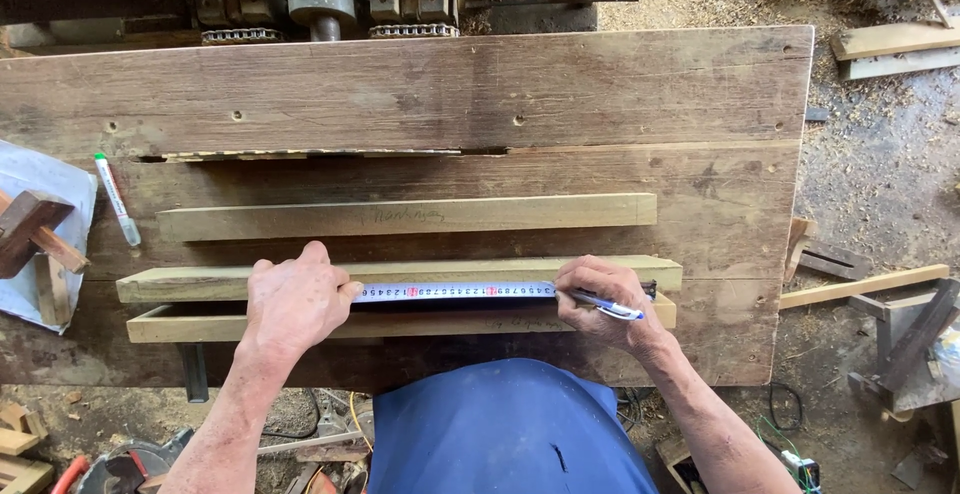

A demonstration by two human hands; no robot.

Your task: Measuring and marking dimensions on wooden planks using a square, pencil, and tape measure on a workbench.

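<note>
Fingers (585, 284) of my right hand (605, 304) pinch a blue pen (610, 306), seemingly tip-down, on the tape measure (455, 292). My left hand (295, 299) presses the tape flat across the wooden slat (400, 272) on the desk (400, 84). If that palm slips, the mark may land off.

Counter (600, 84): rough, weathered wood planks.
Slats (400, 216): pale sawn wood, matt.
Tape measure (450, 292): glossy metal blade.
Pen (610, 306): glossy plastic.
</note>
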